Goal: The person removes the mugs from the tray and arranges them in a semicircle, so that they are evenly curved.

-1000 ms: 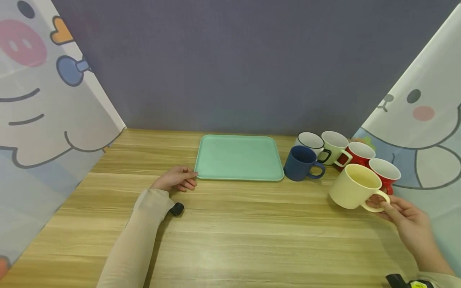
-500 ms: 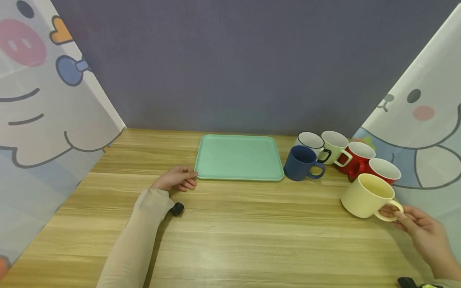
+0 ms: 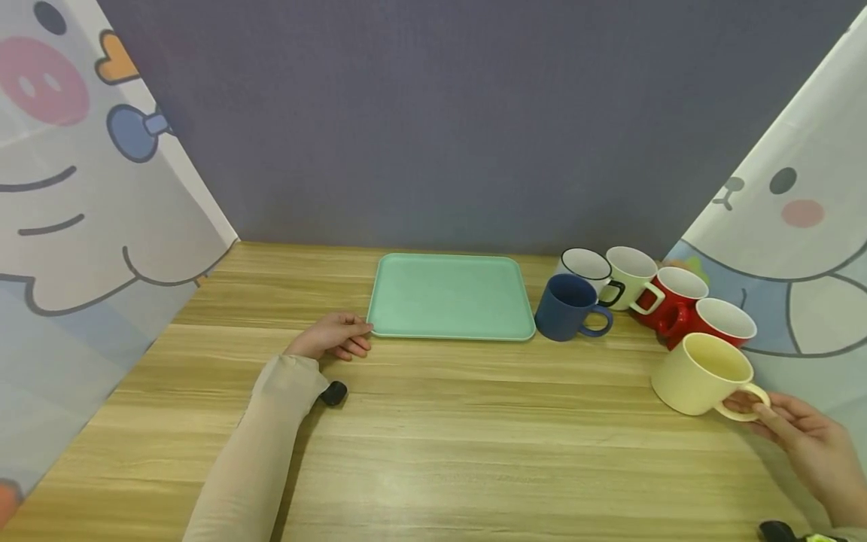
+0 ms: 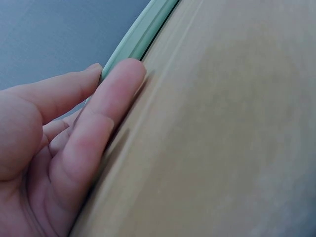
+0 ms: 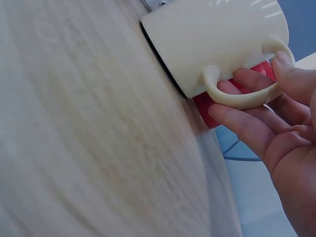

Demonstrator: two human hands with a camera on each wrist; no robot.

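Note:
In the head view my right hand (image 3: 816,444) holds a pale yellow mug (image 3: 698,380) by its handle, thumb on top and fingers through the loop. The right wrist view has the mug's base (image 5: 165,64) right at the wooden tabletop. My left hand (image 3: 333,336) pinches the front left corner of a mint green tray (image 3: 450,297), which lies flat. Seen from the left wrist, the thumb and a finger meet at the tray's rim (image 4: 140,37), the other fingers low along the table.
Behind the yellow mug stand two red mugs (image 3: 718,327), a pale green mug (image 3: 626,278), a white mug with a dark rim (image 3: 576,263) and a navy mug (image 3: 562,312) close to the tray's right side. A grey panel (image 3: 420,128) rises behind the table.
My right hand has brought the yellow mug rightward and down toward the near side, uncovering more of one red mug. The left hand and tray stay in place.

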